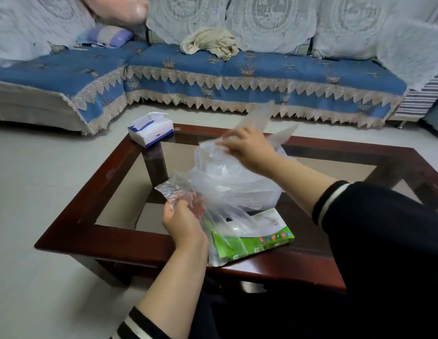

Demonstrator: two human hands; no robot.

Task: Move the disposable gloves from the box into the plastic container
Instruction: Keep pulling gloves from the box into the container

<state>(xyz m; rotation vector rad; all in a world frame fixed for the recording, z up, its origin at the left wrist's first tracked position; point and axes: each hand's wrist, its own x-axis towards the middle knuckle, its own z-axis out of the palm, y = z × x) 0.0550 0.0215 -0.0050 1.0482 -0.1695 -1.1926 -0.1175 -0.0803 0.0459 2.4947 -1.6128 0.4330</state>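
A green and white glove box lies flat on the near edge of the coffee table. Thin clear disposable gloves trail up out of it. My left hand grips one crumpled end of the gloves just left of the box. My right hand pinches another clear glove higher up, its fingers sticking out past my knuckles. Under my right hand stands the translucent plastic container, partly veiled by the gloves.
A blue and white tissue box sits on the table's far left corner. The table has a dark red wooden frame and a glass top. Beyond it runs a blue sofa with a beige cloth.
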